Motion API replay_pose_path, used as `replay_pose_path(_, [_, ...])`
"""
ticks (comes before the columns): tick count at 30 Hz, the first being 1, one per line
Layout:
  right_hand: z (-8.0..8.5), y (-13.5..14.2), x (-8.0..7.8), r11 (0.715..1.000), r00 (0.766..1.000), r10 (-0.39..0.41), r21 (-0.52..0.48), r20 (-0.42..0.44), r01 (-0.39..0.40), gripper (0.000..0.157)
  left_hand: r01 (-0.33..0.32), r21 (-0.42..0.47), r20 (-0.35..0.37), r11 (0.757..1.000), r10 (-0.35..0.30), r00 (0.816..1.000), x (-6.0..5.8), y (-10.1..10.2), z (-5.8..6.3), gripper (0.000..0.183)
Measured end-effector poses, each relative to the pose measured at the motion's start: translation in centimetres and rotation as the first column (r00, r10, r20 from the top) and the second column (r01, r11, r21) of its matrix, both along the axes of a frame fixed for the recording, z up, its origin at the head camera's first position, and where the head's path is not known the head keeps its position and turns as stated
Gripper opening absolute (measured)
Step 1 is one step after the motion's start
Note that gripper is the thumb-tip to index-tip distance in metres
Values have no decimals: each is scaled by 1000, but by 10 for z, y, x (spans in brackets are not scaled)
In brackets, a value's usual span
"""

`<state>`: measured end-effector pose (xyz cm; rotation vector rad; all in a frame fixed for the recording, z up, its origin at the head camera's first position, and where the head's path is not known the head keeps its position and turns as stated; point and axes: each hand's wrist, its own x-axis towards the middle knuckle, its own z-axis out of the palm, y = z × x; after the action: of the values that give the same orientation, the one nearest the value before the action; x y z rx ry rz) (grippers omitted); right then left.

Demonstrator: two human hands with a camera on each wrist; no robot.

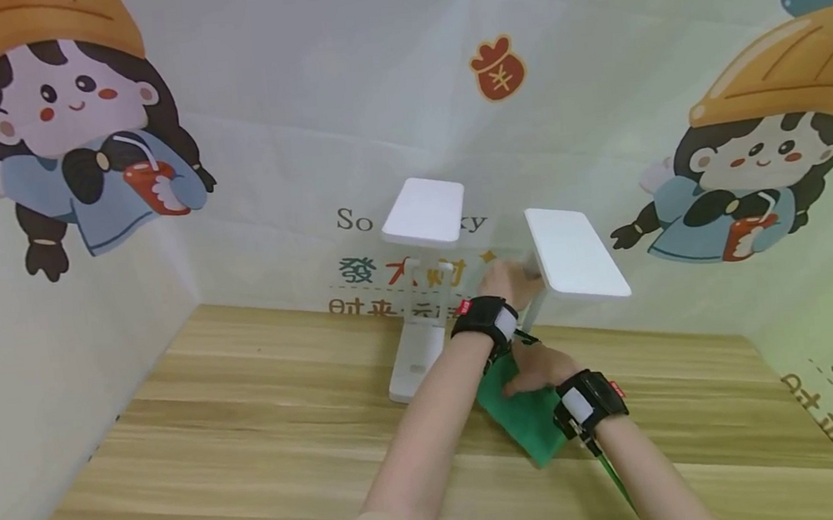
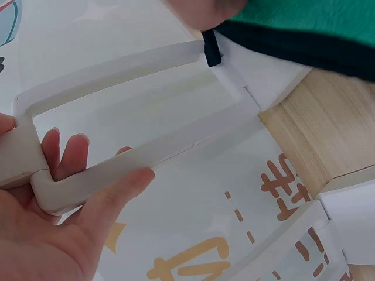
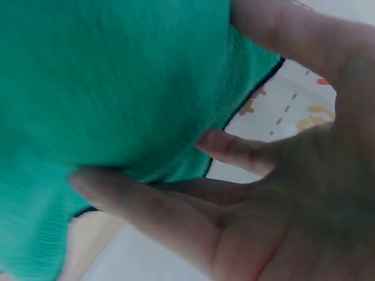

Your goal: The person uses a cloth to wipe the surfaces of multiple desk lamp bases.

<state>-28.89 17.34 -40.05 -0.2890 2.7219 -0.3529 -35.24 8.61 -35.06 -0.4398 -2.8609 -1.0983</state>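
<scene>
of two white desk lamps (image 1: 577, 253), the right one is clasped by the left hand (image 1: 513, 284); one green cloth (image 1: 524, 424) is touched by the right hand (image 1: 543, 367), fingers apart.

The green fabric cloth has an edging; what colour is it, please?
The edging of the green fabric cloth is near-black; the left wrist view shows it best.

White lamp (image 1: 577, 253), right of centre: flat rectangular head tilted, stem an open rectangular frame. Green cloth (image 1: 519, 417), dark-edged, creased; lies below the lamp head, lower centre-right.
</scene>
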Motion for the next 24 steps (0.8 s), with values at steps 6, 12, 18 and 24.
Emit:
replay_pose_path(6, [-5,4,-6,999,999,-14,-38,-47,12,79,19,-28,-11,999,-19,1000,1,0,1,45])
replay_pose_path(12, [-1,1,2,1000,999,-7,27,54,6,85,9,-18,-19,1000,-9,1000,1,-1,0,39])
replay_pose_path(18, [0,1,-2,1000,999,-2,14,47,1,83,5,-10,-41,1000,-5,999,2,0,-1,42])
replay_pose_path(24, [-4,5,-10,1000,1000,9,-11,-14,-10,80,-6,11,-36,1000,7,999,1,0,-1,41])
